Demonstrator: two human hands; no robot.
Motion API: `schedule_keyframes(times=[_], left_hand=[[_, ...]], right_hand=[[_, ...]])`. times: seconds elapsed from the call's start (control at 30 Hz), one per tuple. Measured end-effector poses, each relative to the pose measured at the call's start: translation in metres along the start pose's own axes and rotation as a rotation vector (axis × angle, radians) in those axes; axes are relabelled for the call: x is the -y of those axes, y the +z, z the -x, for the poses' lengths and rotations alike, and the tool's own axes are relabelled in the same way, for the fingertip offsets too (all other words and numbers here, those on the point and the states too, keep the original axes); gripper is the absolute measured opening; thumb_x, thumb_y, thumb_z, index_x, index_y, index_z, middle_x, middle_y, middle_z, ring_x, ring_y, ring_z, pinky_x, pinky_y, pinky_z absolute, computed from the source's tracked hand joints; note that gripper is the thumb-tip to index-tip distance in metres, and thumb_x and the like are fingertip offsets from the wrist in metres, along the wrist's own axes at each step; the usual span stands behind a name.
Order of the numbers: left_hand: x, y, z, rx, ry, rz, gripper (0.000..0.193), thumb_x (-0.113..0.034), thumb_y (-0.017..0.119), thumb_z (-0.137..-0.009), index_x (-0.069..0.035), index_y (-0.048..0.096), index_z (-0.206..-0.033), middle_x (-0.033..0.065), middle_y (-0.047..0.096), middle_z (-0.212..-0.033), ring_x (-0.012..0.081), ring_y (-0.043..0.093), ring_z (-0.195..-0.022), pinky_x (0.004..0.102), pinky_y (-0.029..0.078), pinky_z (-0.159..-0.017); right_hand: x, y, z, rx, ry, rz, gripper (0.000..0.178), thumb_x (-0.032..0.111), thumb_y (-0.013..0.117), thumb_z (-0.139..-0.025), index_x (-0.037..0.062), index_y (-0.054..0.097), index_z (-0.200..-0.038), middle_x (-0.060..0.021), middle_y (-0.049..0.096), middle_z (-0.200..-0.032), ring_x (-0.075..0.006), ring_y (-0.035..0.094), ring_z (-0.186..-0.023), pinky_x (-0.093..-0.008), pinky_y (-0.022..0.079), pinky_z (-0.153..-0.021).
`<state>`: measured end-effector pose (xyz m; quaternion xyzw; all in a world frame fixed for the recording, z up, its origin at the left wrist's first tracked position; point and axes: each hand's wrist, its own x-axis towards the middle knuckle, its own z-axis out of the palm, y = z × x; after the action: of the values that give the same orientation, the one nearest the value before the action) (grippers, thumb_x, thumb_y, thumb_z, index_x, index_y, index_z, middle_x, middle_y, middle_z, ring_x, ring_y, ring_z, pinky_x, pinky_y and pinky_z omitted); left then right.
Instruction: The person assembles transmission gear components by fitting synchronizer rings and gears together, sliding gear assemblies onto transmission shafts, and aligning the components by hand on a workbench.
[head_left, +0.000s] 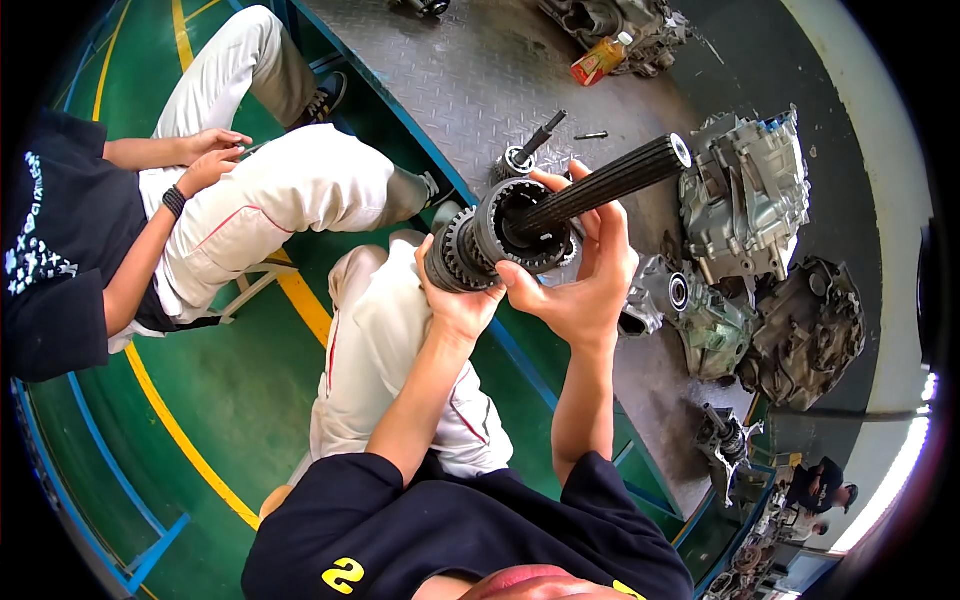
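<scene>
I have the shaft [605, 192] in the air between my two hands, above my lap and near the edge of the tabletop [470, 80]. My left grip [462, 308] is closed around the gears [458, 252] at its lower end; my right grip [588, 300] pinches the ring [487, 225], with the thumb on its near edge and the fingers bent behind. By my judgement, this part is well advanced: the gears and the ring sit in line with the shaft, which goes into the hollow of the ring. Whether all is fully seated, I cannot tell. Apart from it, on the tabletop, are a small shaft [540, 137], upright in a round part [507, 168], and a pin [592, 135]; perhaps these are left to fit, but I am not sure. Farther right there are a grey casing [745, 200] and a dark casing [810, 335], whose insides I cannot see well. A bottle [600, 62] with white cap leans near other metal parts [655, 40]; its label hides how full it is.
</scene>
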<state>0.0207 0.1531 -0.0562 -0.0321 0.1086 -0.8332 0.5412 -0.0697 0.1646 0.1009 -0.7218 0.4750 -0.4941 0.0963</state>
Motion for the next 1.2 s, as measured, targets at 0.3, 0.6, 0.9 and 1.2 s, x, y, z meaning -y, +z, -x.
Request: schedule_keyframes(times=[0.3, 0.6, 0.9, 1.2], left_hand=[[0.002, 0.009, -0.002, -0.107, -0.002, 0.04, 0.055, -0.058, 0.047, -0.092, -0.013, 0.065, -0.117, 0.0045, 0.069, -0.114, 0.0224, 0.068, -0.103, 0.0417, 0.06, -0.081], [0.001, 0.013, -0.001, -0.107, 0.0, 0.004, 0.056, -0.058, 0.049, -0.091, -0.012, 0.064, -0.118, 0.0068, 0.069, -0.115, 0.0243, 0.068, -0.101, 0.0432, 0.06, -0.082], [-0.002, 0.01, 0.002, -0.107, -0.044, 0.063, 0.057, -0.059, 0.047, -0.091, -0.011, 0.066, -0.115, 0.0079, 0.07, -0.111, 0.0265, 0.069, -0.099, 0.0459, 0.059, -0.083], [-0.003, 0.007, 0.001, -0.154, -0.053, 0.039, 0.053, -0.059, 0.048, -0.091, -0.014, 0.068, -0.11, 0.0048, 0.072, -0.106, 0.0235, 0.07, -0.096, 0.0427, 0.058, -0.08]], right_hand=[[-0.009, -0.001, -0.005, 0.034, 0.004, -0.153, 0.096, 0.032, 0.09, -0.068, -0.0095, 0.039, -0.137, -0.0268, 0.063, -0.122, -0.0269, 0.064, -0.112, -0.0361, 0.049, -0.1], [-0.013, -0.007, -0.009, 0.063, 0.034, -0.237, 0.082, 0.016, 0.086, -0.06, -0.0041, 0.049, -0.131, -0.0191, 0.065, -0.122, -0.0299, 0.066, -0.114, -0.041, 0.05, -0.101], [-0.023, -0.006, -0.01, 0.086, -0.07, -0.321, 0.088, 0.019, 0.088, -0.062, -0.0061, 0.044, -0.134, -0.0265, 0.065, -0.119, -0.0309, 0.065, -0.115, -0.0386, 0.048, -0.102], [-0.028, -0.004, -0.006, 0.143, -0.021, -0.285, 0.088, 0.022, 0.088, -0.063, -0.0074, 0.043, -0.133, -0.0243, 0.067, -0.119, -0.0256, 0.067, -0.11, -0.0355, 0.05, -0.098]])
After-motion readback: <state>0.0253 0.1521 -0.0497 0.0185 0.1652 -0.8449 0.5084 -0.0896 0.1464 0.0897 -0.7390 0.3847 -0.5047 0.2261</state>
